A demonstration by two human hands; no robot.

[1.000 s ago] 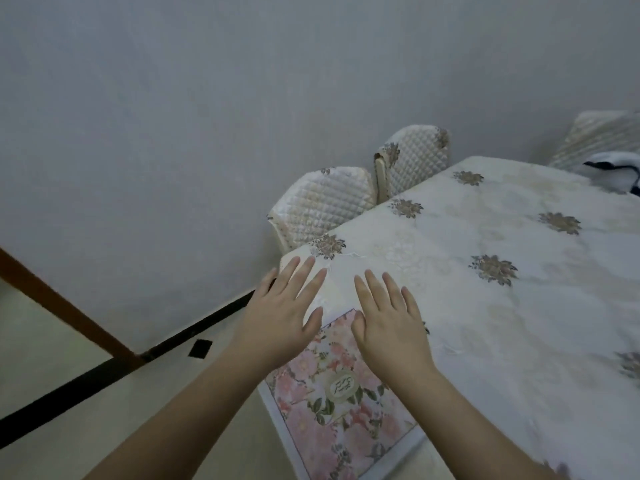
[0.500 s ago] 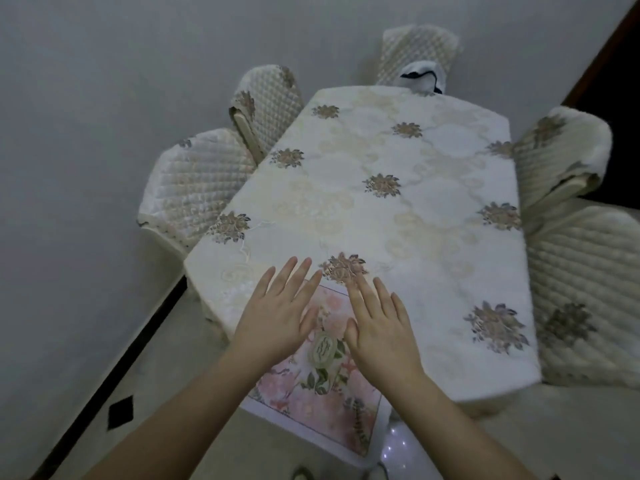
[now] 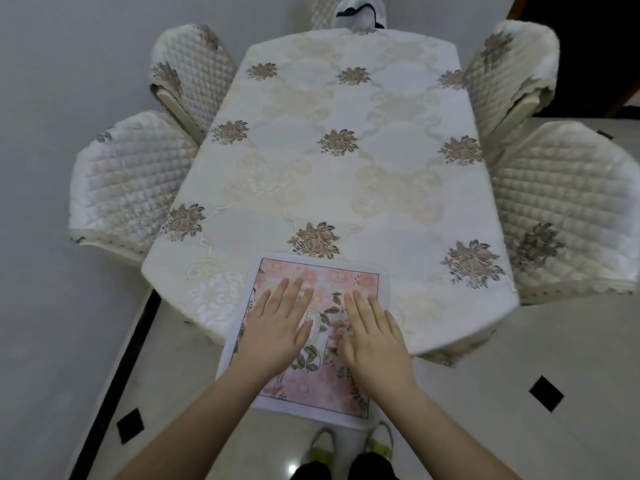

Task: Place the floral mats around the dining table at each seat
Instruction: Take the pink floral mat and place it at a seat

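Both hands flat on floral mat; its emblem unreadable

I see both forearms reaching forward; left hand lies flat, palm down, fingers spread; right hand flat beside it, apart.

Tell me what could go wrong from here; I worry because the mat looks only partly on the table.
1. The floral mat overhangs the near edge of the table; if the left hand and right hand, both pressed flat on it, lift, it may slip to the floor.
2. Pushing it forward could bunch the tablecloth beneath.
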